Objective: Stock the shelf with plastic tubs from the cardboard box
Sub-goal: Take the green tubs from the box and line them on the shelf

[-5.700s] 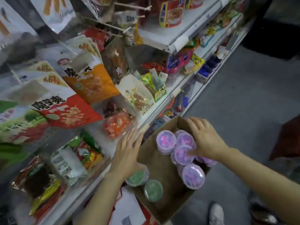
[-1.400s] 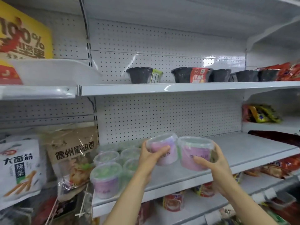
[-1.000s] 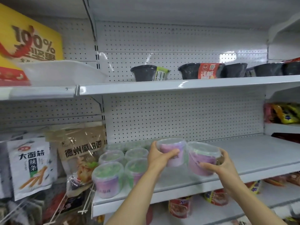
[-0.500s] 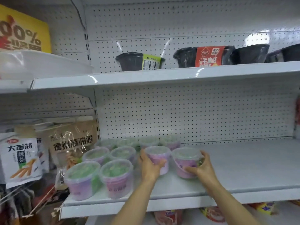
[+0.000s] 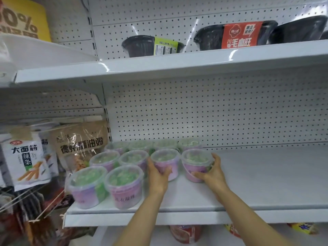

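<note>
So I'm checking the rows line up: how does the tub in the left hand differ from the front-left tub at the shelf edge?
The tub in the left hand sits in the middle row, gripped by the left hand; the front-left tub stands untouched in the front row. The held tub's wall looks all pinkish-purple; the front-left one shows a green patch on its side. Both are upright on the shelf, with clear lids over green contents.

Left hand (image 5: 158, 176), right hand (image 5: 212, 172) each grip purple tub on shelf (image 5: 257, 176); tubs seemingly down.
</note>
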Action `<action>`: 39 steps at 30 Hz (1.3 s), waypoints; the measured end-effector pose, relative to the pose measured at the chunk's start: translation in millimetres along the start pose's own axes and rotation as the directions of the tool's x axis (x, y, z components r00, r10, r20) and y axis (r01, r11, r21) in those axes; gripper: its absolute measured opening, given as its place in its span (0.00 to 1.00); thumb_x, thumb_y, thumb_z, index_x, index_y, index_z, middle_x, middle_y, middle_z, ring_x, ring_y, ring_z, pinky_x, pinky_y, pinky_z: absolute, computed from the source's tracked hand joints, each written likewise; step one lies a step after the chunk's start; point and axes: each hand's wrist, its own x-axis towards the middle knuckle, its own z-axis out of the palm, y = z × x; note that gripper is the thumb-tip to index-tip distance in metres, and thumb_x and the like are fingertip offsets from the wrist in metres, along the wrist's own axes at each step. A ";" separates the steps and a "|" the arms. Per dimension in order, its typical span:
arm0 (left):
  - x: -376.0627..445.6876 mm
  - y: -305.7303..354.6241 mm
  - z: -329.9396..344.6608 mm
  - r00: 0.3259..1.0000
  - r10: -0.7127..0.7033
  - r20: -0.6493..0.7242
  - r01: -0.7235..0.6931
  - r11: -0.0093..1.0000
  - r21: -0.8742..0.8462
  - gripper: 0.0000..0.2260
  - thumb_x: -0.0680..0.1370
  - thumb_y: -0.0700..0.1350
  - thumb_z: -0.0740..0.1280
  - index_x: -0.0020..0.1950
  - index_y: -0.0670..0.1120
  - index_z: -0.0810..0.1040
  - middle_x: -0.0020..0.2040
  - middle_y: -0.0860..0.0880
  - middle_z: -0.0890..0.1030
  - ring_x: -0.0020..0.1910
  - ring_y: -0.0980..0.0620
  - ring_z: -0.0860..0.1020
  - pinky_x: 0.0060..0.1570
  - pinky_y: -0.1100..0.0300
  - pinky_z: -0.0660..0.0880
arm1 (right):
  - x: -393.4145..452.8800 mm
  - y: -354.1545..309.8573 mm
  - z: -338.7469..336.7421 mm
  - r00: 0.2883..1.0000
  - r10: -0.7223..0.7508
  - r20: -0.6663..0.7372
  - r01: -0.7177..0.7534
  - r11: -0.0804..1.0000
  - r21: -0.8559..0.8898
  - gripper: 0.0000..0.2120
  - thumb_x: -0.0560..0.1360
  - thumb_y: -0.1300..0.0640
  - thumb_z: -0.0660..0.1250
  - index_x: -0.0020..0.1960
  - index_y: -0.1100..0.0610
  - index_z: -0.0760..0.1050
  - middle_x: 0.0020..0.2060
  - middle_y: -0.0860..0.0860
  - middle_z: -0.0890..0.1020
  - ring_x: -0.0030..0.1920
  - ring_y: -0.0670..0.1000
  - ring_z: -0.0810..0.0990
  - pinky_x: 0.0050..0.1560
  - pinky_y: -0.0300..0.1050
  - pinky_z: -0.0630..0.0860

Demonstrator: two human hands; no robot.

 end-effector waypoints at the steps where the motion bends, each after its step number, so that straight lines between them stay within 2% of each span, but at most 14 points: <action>1: -1.0 -0.7 -0.5 1.000 0.007 -0.017 -0.006 1.000 0.004 0.44 0.77 0.39 0.73 0.82 0.50 0.46 0.80 0.46 0.59 0.76 0.49 0.63 0.71 0.58 0.63 | 0.9 -1.9 2.3 1.000 0.006 -0.019 -0.006 1.000 -0.013 0.49 0.59 0.66 0.81 0.72 0.51 0.59 0.59 0.52 0.73 0.57 0.54 0.76 0.59 0.51 0.76; 4: -2.5 -2.9 0.6 1.000 -0.005 -0.017 0.005 1.000 0.015 0.45 0.76 0.33 0.72 0.82 0.49 0.46 0.80 0.47 0.58 0.77 0.48 0.61 0.66 0.65 0.64 | 5.1 -5.1 7.1 0.998 0.003 -0.067 -0.007 0.998 -0.070 0.46 0.56 0.64 0.82 0.69 0.50 0.65 0.60 0.55 0.71 0.52 0.54 0.76 0.58 0.54 0.78; 5: -1.0 -4.4 1.0 1.000 0.000 -0.022 0.001 0.999 0.041 0.46 0.75 0.32 0.73 0.82 0.50 0.45 0.80 0.47 0.59 0.77 0.48 0.62 0.67 0.62 0.65 | 6.7 -5.2 7.4 0.998 0.001 -0.067 -0.006 0.997 -0.071 0.45 0.56 0.63 0.82 0.68 0.50 0.66 0.59 0.54 0.73 0.52 0.54 0.77 0.57 0.52 0.78; 8: 6.7 -11.1 1.4 0.998 0.019 -0.062 -0.011 0.991 0.131 0.48 0.73 0.34 0.75 0.82 0.54 0.47 0.78 0.47 0.66 0.75 0.47 0.67 0.71 0.47 0.69 | 11.9 -5.4 5.9 0.996 0.016 -0.083 -0.020 0.999 -0.047 0.45 0.59 0.68 0.81 0.71 0.56 0.66 0.56 0.53 0.76 0.52 0.53 0.76 0.55 0.47 0.75; 11: 11.2 -14.0 0.0 0.998 0.023 -0.063 -0.013 0.988 0.157 0.46 0.74 0.35 0.74 0.81 0.56 0.49 0.75 0.46 0.70 0.72 0.45 0.71 0.69 0.44 0.71 | 15.2 -2.9 6.7 0.994 0.030 -0.104 -0.032 0.999 -0.014 0.51 0.58 0.68 0.82 0.75 0.53 0.62 0.65 0.57 0.74 0.58 0.56 0.77 0.59 0.52 0.76; 13: 11.5 -13.9 -0.5 0.998 0.040 -0.048 -0.031 0.983 0.179 0.45 0.75 0.35 0.73 0.81 0.58 0.48 0.74 0.46 0.71 0.70 0.45 0.73 0.68 0.43 0.72 | 16.5 1.5 6.9 0.993 0.038 -0.116 -0.038 0.999 0.006 0.51 0.58 0.68 0.81 0.75 0.52 0.62 0.65 0.57 0.73 0.57 0.56 0.78 0.59 0.54 0.76; 15: 12.2 -13.3 0.4 0.999 0.048 -0.021 -0.043 0.979 0.201 0.46 0.74 0.37 0.74 0.81 0.57 0.47 0.76 0.47 0.68 0.72 0.45 0.71 0.67 0.44 0.72 | 17.7 6.3 8.5 0.991 0.050 -0.126 -0.048 0.999 0.020 0.52 0.57 0.68 0.82 0.75 0.51 0.62 0.64 0.57 0.73 0.55 0.56 0.78 0.58 0.55 0.77; 19: 16.0 -8.9 5.1 0.999 0.037 -0.012 -0.034 0.977 0.211 0.50 0.73 0.38 0.76 0.82 0.55 0.44 0.80 0.48 0.60 0.77 0.46 0.64 0.70 0.48 0.69 | 21.2 4.5 14.1 0.991 0.042 -0.124 -0.043 0.999 -0.005 0.53 0.57 0.65 0.82 0.75 0.51 0.59 0.66 0.57 0.71 0.59 0.59 0.77 0.61 0.57 0.76; 26: 14.6 -7.7 3.6 0.999 0.033 -0.013 -0.028 0.964 0.264 0.48 0.74 0.38 0.75 0.82 0.52 0.45 0.78 0.46 0.64 0.76 0.46 0.65 0.70 0.50 0.67 | 21.0 13.0 5.6 0.991 0.024 -0.134 -0.021 1.000 0.021 0.50 0.58 0.67 0.81 0.73 0.49 0.63 0.63 0.57 0.74 0.57 0.56 0.78 0.59 0.53 0.77; 30: 11.0 -5.7 1.5 0.999 0.043 -0.016 -0.036 0.949 0.313 0.46 0.75 0.40 0.74 0.82 0.52 0.46 0.77 0.44 0.66 0.74 0.45 0.67 0.66 0.51 0.69 | 16.5 19.2 1.3 0.991 -0.002 -0.131 0.009 0.999 0.053 0.48 0.58 0.66 0.82 0.72 0.46 0.65 0.63 0.56 0.74 0.57 0.56 0.79 0.59 0.58 0.78; 32: 9.4 -4.4 0.7 0.999 0.045 -0.018 -0.037 0.947 0.319 0.46 0.76 0.40 0.74 0.82 0.52 0.45 0.76 0.44 0.67 0.73 0.44 0.68 0.65 0.50 0.70 | 13.2 16.8 -4.1 0.993 -0.021 -0.119 0.027 0.999 0.042 0.45 0.60 0.65 0.80 0.71 0.47 0.65 0.66 0.53 0.72 0.58 0.55 0.78 0.58 0.57 0.78; 35: 7.2 -5.1 1.9 0.998 0.058 -0.024 -0.047 0.948 0.315 0.46 0.76 0.39 0.74 0.82 0.51 0.45 0.77 0.43 0.64 0.74 0.44 0.67 0.66 0.51 0.70 | 10.0 10.2 -6.3 0.996 -0.073 0.045 0.071 0.997 0.040 0.51 0.62 0.68 0.79 0.76 0.49 0.55 0.66 0.48 0.68 0.60 0.49 0.73 0.55 0.48 0.77; 37: 6.1 -5.5 3.7 0.997 0.070 -0.027 -0.058 0.943 0.329 0.45 0.76 0.40 0.74 0.82 0.50 0.46 0.78 0.42 0.63 0.74 0.43 0.67 0.66 0.51 0.69 | 10.9 7.1 -0.6 0.989 -0.113 0.093 0.112 0.994 0.019 0.59 0.58 0.64 0.82 0.77 0.42 0.50 0.71 0.43 0.60 0.65 0.47 0.67 0.61 0.47 0.74; 39: 6.0 -6.0 5.0 0.996 0.081 -0.027 -0.067 0.941 0.333 0.44 0.76 0.39 0.74 0.82 0.50 0.47 0.77 0.42 0.64 0.74 0.44 0.68 0.64 0.55 0.69 | 10.3 4.7 9.4 0.986 -0.150 0.066 0.154 0.987 -0.051 0.58 0.56 0.59 0.84 0.75 0.42 0.54 0.68 0.41 0.58 0.66 0.45 0.63 0.65 0.46 0.69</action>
